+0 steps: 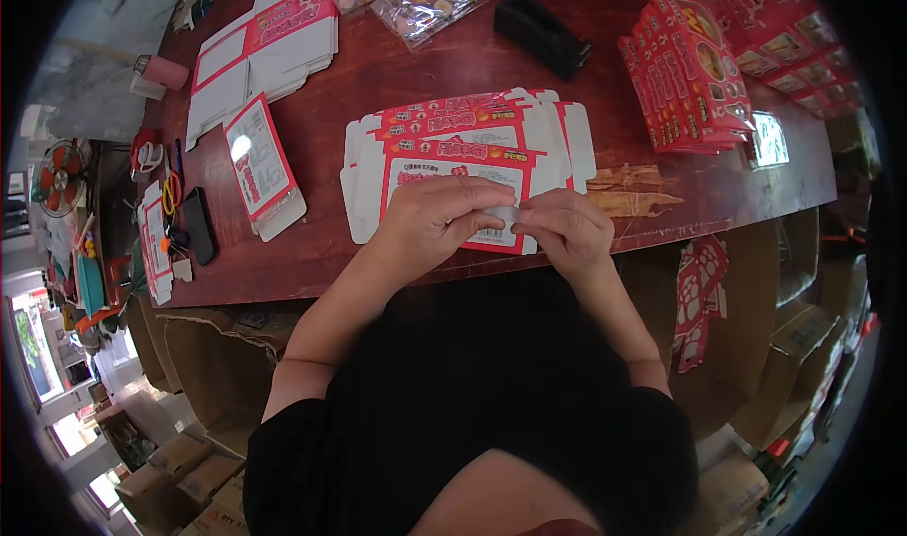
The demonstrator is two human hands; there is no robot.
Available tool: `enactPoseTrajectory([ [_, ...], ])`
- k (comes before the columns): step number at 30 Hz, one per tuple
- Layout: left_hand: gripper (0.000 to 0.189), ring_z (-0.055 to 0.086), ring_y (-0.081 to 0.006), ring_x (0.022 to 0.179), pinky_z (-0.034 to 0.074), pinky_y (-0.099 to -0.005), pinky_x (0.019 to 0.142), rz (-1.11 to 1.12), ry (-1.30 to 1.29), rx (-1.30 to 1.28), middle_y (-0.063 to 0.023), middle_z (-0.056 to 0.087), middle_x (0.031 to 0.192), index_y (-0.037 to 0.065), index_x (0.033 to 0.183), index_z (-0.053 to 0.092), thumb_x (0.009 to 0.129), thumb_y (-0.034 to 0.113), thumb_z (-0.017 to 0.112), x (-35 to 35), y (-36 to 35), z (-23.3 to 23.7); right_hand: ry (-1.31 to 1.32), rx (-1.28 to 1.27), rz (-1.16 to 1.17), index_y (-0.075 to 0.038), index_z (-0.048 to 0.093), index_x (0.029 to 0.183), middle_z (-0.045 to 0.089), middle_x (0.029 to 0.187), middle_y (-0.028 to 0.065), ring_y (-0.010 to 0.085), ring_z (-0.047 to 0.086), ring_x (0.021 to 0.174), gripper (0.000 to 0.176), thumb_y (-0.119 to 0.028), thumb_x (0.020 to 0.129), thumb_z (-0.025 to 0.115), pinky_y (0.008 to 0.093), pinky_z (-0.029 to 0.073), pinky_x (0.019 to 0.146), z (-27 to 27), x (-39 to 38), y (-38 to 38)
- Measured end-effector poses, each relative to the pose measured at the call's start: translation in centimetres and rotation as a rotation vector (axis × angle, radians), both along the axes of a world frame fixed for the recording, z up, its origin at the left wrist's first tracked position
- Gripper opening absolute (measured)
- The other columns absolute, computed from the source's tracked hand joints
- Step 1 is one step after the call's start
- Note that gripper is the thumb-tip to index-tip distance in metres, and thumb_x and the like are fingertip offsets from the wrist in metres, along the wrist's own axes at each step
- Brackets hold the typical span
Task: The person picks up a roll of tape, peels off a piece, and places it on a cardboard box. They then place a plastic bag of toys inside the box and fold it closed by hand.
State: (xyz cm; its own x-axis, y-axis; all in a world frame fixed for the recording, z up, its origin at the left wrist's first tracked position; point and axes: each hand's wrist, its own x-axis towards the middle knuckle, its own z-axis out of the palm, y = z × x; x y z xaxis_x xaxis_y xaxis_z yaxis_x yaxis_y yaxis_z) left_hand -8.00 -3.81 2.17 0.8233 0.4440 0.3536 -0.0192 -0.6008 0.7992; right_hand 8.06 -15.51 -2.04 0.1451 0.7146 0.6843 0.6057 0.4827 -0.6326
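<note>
Red-and-white cartons [463,146], reddish-brown table [406,68], black dispenser [540,35]

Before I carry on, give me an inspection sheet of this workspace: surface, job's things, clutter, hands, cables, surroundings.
Surface: red-brown table, with a tan, worn-looking patch right of the cartons.
Job's things: flat cartons in an uneven, overlapping pile near the front edge; one small pale piece, too small to identify.
Clutter: phone at the left; tape dispenser behind the pile; red boxes at the right.
Hands: left hand and right hand meet over the pile, both pinching the pale piece.
Cables: none made out for certain.
Surroundings: open cardboard box below the front edge; fan far left.
</note>
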Motion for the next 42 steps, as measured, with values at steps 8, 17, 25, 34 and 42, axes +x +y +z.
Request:
enactPoseTrajectory([
  [8, 0.025, 0.066, -0.0189, 0.077, 0.052, -0.0267, 0.063, 0.014, -0.004, -0.023, -0.0076, 0.068, 0.089, 0.005, 0.097, 0.067, 0.072, 0.004, 0.071, 0.1, 0.0, -0.1, -0.010, -0.028, -0.001, -0.006, 0.061, 0.085, 0.064, 0.078, 0.0087, 0.0199, 0.064, 0.071, 0.025, 0.001, 0.065, 0.076, 0.0268, 0.051, 0.058, 0.4, 0.3, 0.0],
  [17, 0.030, 0.066, -0.0198, 0.088, 0.053, -0.0280, 0.076, 0.012, 0.086, -0.081, -0.0076, 0.069, 0.094, 0.005, 0.099, 0.068, 0.070, -0.003, 0.069, 0.0, 0.0, 0.4, 0.089, -0.042, -0.027, -0.005, 0.065, 0.082, 0.063, 0.082, 0.0074, 0.0200, 0.063, 0.076, 0.023, 0.002, 0.063, 0.074, 0.0292, 0.053, 0.063, 0.1, -0.2, 0.1],
  [25, 0.030, 0.066, -0.0193, 0.088, 0.053, -0.0278, 0.074, 0.006, 0.061, -0.046, -0.0072, 0.069, 0.095, 0.005, 0.099, 0.068, 0.069, -0.002, 0.070, 0.2, 0.0, 0.3, 0.078, -0.069, 0.001, -0.005, 0.065, 0.082, 0.063, 0.083, 0.0069, 0.0197, 0.063, 0.077, 0.022, 0.003, 0.064, 0.073, 0.0295, 0.053, 0.065, 0.1, 0.3, -0.1],
  [34, 0.026, 0.066, -0.0219, 0.083, 0.053, -0.0289, 0.069, 0.025, 0.050, -0.024, -0.0081, 0.068, 0.091, 0.007, 0.097, 0.067, 0.072, 0.006, 0.071, 0.0, 0.5, 0.2, 0.068, -0.142, -0.047, -0.004, 0.064, 0.089, 0.065, 0.085, 0.0077, 0.0220, 0.064, 0.077, 0.023, 0.001, 0.069, 0.072, 0.0308, 0.053, 0.067, 1.0, 0.8, 0.0],
  [42, 0.020, 0.065, -0.0227, 0.078, 0.052, -0.0296, 0.066, 0.028, 0.097, -0.030, -0.0085, 0.067, 0.087, 0.007, 0.094, 0.066, 0.075, 0.010, 0.070, 0.1, 0.1, 0.8, -0.380, -0.068, -0.017, -0.003, 0.063, 0.089, 0.064, 0.086, 0.0073, 0.0206, 0.062, 0.068, 0.028, 0.001, 0.063, 0.071, 0.0300, 0.051, 0.059, 3.7, 1.7, 0.0],
])
